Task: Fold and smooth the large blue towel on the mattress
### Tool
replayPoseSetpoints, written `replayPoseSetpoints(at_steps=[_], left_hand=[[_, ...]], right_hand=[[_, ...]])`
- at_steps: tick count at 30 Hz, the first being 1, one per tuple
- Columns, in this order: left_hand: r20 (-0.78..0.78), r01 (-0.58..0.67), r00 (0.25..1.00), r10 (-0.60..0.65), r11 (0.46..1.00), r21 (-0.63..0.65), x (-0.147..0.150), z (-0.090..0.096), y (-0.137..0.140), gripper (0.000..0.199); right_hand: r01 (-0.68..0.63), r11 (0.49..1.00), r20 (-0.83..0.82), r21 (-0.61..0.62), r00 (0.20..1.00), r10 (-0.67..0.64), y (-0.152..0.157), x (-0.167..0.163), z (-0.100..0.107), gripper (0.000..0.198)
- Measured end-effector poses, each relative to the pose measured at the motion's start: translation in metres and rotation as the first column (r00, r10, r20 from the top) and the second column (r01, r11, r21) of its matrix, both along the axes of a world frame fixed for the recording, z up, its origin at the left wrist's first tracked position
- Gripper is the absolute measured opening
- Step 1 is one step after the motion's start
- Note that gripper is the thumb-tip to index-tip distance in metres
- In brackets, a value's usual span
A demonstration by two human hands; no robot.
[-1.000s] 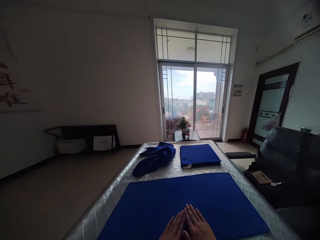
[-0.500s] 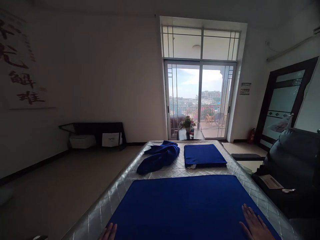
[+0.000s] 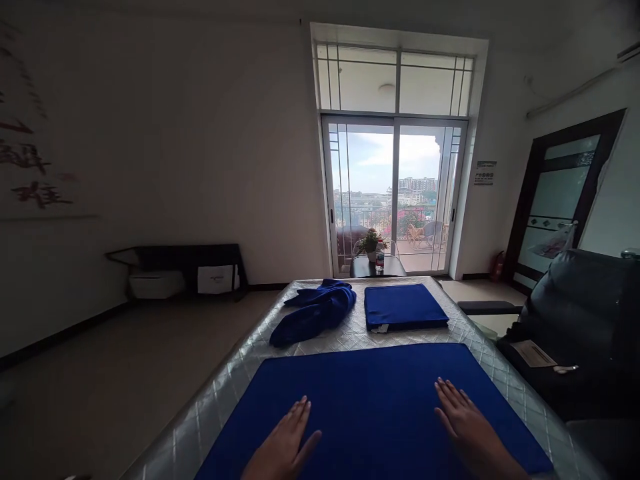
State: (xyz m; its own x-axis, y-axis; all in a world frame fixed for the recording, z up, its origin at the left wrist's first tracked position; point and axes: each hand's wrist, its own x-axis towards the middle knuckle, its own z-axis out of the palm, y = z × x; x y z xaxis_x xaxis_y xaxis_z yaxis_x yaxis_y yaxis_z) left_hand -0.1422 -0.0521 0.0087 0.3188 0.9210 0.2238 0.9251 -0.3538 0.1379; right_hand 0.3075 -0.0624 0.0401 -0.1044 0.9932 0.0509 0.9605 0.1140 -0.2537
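A large blue cloth (image 3: 365, 393) lies flat across the near part of a bed-like surface with a shiny quilted silver cover (image 3: 230, 380). On its left half is my left hand (image 3: 286, 440), fingers stretched out and thumb apart. Over the right half, my right hand (image 3: 463, 420) is also open, fingers extended forward; neither hand grips anything. Beyond the cloth, a neatly folded blue cloth (image 3: 405, 307) with a small white tag sits to the right. A crumpled blue cloth (image 3: 315, 312) lies to its left.
A small dark table (image 3: 363, 268) with a potted plant (image 3: 371, 243) and a bottle (image 3: 380, 257) stands past the far edge. To the right is a black armchair (image 3: 575, 320) with a card on it. A low black shelf (image 3: 185, 257) stands by the left wall.
Both hands have moved forward and inward over the large blue cloth; the left hand shows far more than before. The camera view has turned slightly right. The other cloths lie as before.
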Motion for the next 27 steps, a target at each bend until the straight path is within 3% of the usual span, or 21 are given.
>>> replayPoseSetpoints(at_steps=[2, 4, 6, 8, 14, 20, 23, 27], left_hand=[[0.021, 0.069, 0.998, -0.067, 0.991, -0.117, 0.060, 0.019, 0.016, 0.067], [0.036, 0.167, 0.986, -0.164, 0.980, -0.105, 0.107, 0.028, 0.030, 0.066], [0.039, 0.209, 0.978, -0.207, 0.976, -0.059, 0.135, 0.028, 0.041, 0.065], [0.036, 0.210, 0.977, -0.209, 0.977, -0.027, 0.144, 0.019, 0.048, 0.065], [0.029, 0.178, 0.984, -0.177, 0.983, -0.034, 0.128, -0.005, 0.058, 0.067], [0.001, 0.024, 1.000, -0.024, 0.985, -0.169, 0.110, 0.016, 0.061, 0.078], [-0.033, -0.077, 0.997, 0.072, 0.981, -0.180, 0.078, 0.020, 0.066, 0.082], [-0.103, -0.185, 0.979, 0.176, 0.979, -0.089, 0.003, 0.006, 0.072, 0.071]], right_hand=[[-0.126, 0.991, -0.044, -0.032, 0.991, 0.125, 0.011, -0.054, 0.022, 0.068], [-0.211, 0.977, -0.070, -0.033, 0.976, 0.208, 0.022, -0.096, 0.031, 0.067], [-0.243, 0.969, -0.065, -0.047, 0.969, 0.240, 0.031, -0.122, 0.029, 0.067], [-0.241, 0.968, -0.053, -0.069, 0.970, 0.238, 0.037, -0.132, 0.020, 0.067], [-0.196, 0.980, -0.094, -0.038, 0.977, 0.192, 0.044, -0.121, -0.003, 0.070], [-0.118, 0.991, -0.076, -0.059, 0.991, 0.113, 0.051, -0.102, -0.001, 0.073], [-0.035, 0.998, -0.014, -0.061, 0.999, 0.034, 0.057, -0.071, -0.001, 0.073], [0.130, 0.992, 0.018, 0.002, 0.991, -0.130, 0.057, -0.001, -0.005, 0.069]])
